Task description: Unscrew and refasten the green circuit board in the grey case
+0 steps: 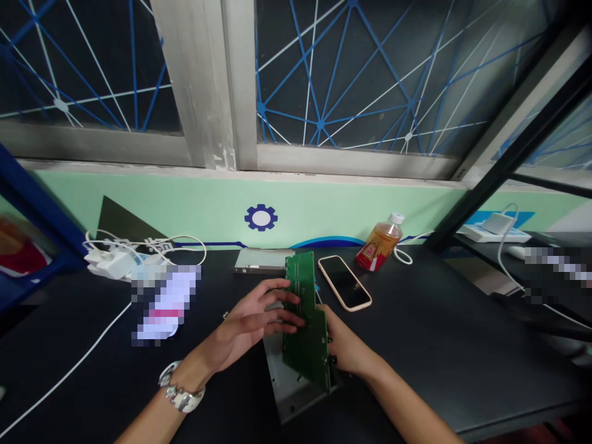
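A green circuit board (305,351) stands tilted on edge above a grey metal plate (287,394) on the black table. My right hand (340,339) grips the board from its far right side, its fingers mostly hidden behind it. With fingers apart, my left hand (259,317) rests its fingertips on the near face of the board. A bracelet (182,391) circles my left wrist. Behind the board lies a flat silver metal box (261,261), partly covered by the board's top edge.
A phone (345,282) lies right of the board, with a drink bottle (380,242) behind it. White chargers and cables (113,260) sit at the back left, near a blurred pouch-like item (169,305). A black shelf frame (504,129) stands at the right.
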`<move>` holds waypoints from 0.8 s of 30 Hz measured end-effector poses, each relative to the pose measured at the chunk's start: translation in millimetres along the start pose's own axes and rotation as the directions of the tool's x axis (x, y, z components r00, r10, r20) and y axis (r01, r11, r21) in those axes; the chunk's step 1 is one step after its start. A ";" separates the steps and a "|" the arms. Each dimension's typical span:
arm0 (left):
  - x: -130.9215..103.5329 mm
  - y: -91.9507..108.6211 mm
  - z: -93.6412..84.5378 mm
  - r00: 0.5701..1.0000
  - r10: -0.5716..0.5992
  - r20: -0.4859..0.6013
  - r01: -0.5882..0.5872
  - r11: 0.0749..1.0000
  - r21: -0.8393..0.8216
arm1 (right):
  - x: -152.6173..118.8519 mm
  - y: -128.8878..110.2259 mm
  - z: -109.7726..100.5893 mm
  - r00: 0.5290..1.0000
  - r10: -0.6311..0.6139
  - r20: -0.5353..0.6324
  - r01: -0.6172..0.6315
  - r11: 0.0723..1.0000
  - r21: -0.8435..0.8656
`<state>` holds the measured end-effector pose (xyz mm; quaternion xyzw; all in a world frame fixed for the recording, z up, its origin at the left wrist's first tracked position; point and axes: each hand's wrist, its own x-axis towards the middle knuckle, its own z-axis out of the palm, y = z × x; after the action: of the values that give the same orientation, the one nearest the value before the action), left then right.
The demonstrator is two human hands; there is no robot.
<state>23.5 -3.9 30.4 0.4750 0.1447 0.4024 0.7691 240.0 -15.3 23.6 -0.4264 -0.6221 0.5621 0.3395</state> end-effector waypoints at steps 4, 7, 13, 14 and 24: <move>0.0 4.7 -2.7 0.992 0.013 -0.122 -0.001 0.995 0.100 | 5.4 -2.9 3.1 0.997 0.038 0.062 -0.043 0.996 0.082; 0.7 9.8 -9.9 0.940 0.017 -0.342 0.051 0.980 0.190 | 9.1 -3.3 2.9 0.998 0.048 0.043 -0.049 0.998 0.028; 0.7 17.9 -25.0 0.878 -0.006 -0.479 0.188 0.924 0.332 | 5.5 -2.4 -0.2 0.975 -0.101 -0.200 -0.019 0.850 -0.526; 0.6 17.9 -26.4 0.881 -0.019 -0.473 0.213 0.908 0.360 | 4.4 -2.9 0.9 0.973 -0.109 -0.202 -0.031 0.809 -0.586; -2.3 0.2 -41.2 0.889 -0.177 -0.422 0.380 0.799 0.465 | -2.9 -1.2 11.3 0.972 -0.090 -0.218 -0.159 0.435 -0.886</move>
<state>-3.0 19.7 9.3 0.5621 0.4578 0.3055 0.6174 230.7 -22.5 23.4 -0.6167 -0.7719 0.0980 0.1194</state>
